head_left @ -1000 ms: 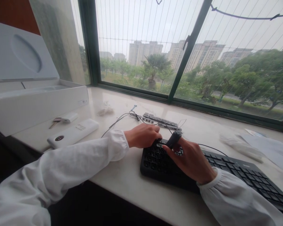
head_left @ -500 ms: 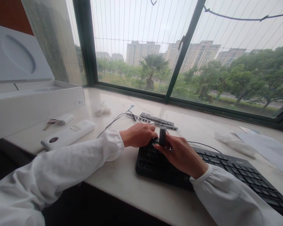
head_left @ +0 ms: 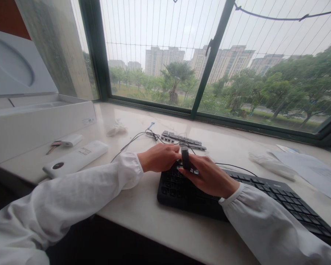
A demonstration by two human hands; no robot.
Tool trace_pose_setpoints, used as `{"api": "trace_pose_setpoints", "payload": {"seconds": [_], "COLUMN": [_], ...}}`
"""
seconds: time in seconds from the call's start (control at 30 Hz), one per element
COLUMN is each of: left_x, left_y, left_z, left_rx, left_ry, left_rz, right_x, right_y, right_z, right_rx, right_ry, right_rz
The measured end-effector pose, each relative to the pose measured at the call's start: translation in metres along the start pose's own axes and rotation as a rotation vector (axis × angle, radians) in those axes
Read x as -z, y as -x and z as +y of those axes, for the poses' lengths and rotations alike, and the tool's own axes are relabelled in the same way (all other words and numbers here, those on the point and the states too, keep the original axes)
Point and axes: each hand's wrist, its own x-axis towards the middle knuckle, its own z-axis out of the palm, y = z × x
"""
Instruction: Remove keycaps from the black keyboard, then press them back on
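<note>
A black keyboard [head_left: 162,198] lies at an angle on the pale counter, with key caps off its left part. Over its upper left corner is my left hand [head_left: 159,157], fingers curled in; what they hold, if anything, is hidden. My right hand [head_left: 211,176] grips a small dark block-shaped tool [head_left: 185,157], which stands nearly upright, leaning slightly left, between thumb and fingers. The tool's lower end is down among the exposed key positions, close to my left fingertips. Behind the hands, loose black key caps [head_left: 191,142] lie in rows.
A thin black cable [head_left: 152,135] and a small blue item [head_left: 151,125] lie behind. To the left are a white oblong device [head_left: 79,156], a metal key [head_left: 53,147] and a white box [head_left: 41,127]. Plastic wrapping [head_left: 273,165] and paper [head_left: 311,173] lie right, below the window.
The dark tool has tipped slightly to the left in my right hand. My left fingers have shifted a little behind it. The whole view has moved slightly.
</note>
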Motion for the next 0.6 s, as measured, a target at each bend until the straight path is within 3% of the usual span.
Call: {"api": "trace_pose_setpoints", "payload": {"seconds": [0.6], "left_x": [-0.0022], "left_y": [0.0012], "left_z": [-0.0004], "left_rx": [-0.035], "left_ry": [0.017], "left_rz": [0.021], "right_x": [-0.0042], "right_y": [-0.0019], "right_z": [0.0025], "right_rx": [0.035], "right_ry": [-0.007], "right_rz": [-0.005]}}
